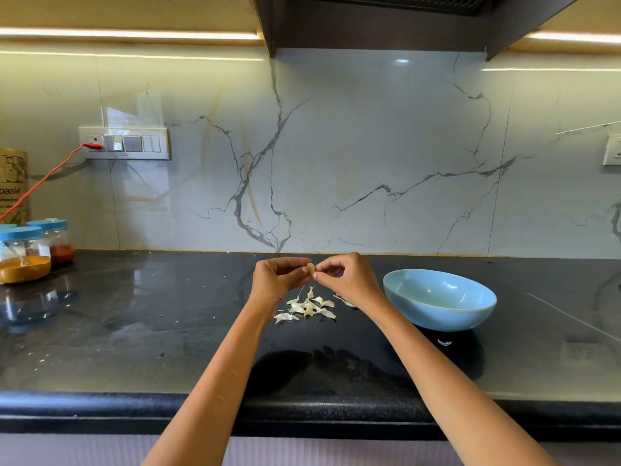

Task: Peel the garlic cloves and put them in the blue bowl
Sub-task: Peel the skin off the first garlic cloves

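- Both hands meet above the dark bench (134, 331), pinching one garlic clove (309, 267) between their fingertips.
- Left hand (277, 277) grips the clove's left end; right hand (342, 275) grips its right end.
- Beneath them a heap of skins (307, 307) lies on the bench.
- The blue bowl (439, 299) sits just right of the right wrist.
- Two blue-lidded jars (25, 253) stand far left.

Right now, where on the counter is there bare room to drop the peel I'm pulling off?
Bare counter lies between the spice jars and the garlic pile; more lies right of the blue bowl. Between pile and bowl it's crowded.
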